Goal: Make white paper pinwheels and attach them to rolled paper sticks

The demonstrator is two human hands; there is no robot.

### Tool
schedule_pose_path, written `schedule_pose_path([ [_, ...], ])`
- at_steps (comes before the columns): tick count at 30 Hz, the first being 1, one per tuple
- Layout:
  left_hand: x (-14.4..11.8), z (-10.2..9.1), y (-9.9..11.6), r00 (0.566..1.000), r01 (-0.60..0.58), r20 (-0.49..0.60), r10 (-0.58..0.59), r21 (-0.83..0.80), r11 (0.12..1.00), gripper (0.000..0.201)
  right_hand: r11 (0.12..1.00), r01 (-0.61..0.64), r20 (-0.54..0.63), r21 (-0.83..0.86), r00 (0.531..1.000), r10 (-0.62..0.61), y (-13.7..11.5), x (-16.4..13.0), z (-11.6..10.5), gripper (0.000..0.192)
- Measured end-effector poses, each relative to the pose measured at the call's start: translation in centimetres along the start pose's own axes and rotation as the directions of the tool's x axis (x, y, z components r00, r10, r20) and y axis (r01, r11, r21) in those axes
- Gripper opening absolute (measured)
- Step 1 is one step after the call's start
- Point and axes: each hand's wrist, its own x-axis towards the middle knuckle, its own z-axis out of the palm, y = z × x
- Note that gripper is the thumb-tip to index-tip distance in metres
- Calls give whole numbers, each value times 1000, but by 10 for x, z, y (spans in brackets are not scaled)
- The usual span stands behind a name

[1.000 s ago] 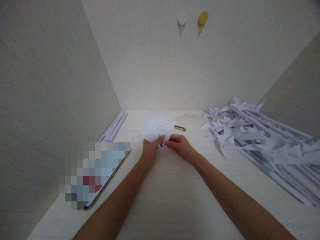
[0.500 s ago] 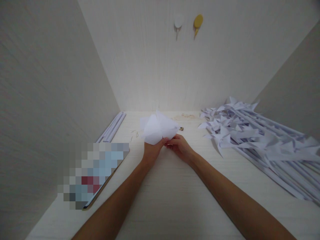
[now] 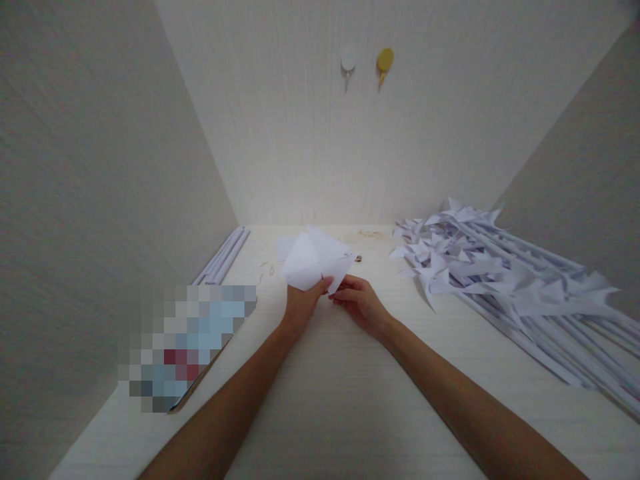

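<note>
A piece of white paper with slits and loose corner flaps is held up over the table. My left hand is closed on its lower edge, thumb on top and the other fingers hidden beneath. My right hand has curled fingers at the paper's lower right, where one pointed flap hangs down to the fingertips. Whether anything small is also between those fingers is hidden. Behind the held piece, another flat white sheet shows partly on the table.
Many paper pinwheels on rolled sticks are heaped at the right. Rolled paper sticks lie at the back left, nearer me a phone-like slab with a blurred screen. A small dark ring-like object rests behind my right hand. Two hooks hang on the wall.
The paper has turned and tilted a little, and a flap now points down toward my right fingertips. My right hand has dropped slightly from my left thumb. The whole view has shifted slightly.
</note>
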Motion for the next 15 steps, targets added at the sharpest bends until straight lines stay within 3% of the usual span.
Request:
schedule_pose_path([
  [3,-2,0,2,1000,19,2,-19,-21,1000,14,999,24,-12,-21,1000,-25,2,0,-1,12],
  [9,3,-4,-5,999,36,4,-36,-86,996,18,904,210,26,-373,976,-216,12,3,-2,17],
  [15,3,-6,-7,980,168,146,-136,-237,957,18,785,366,79,-500,922,-380,10,1,-4,21],
])
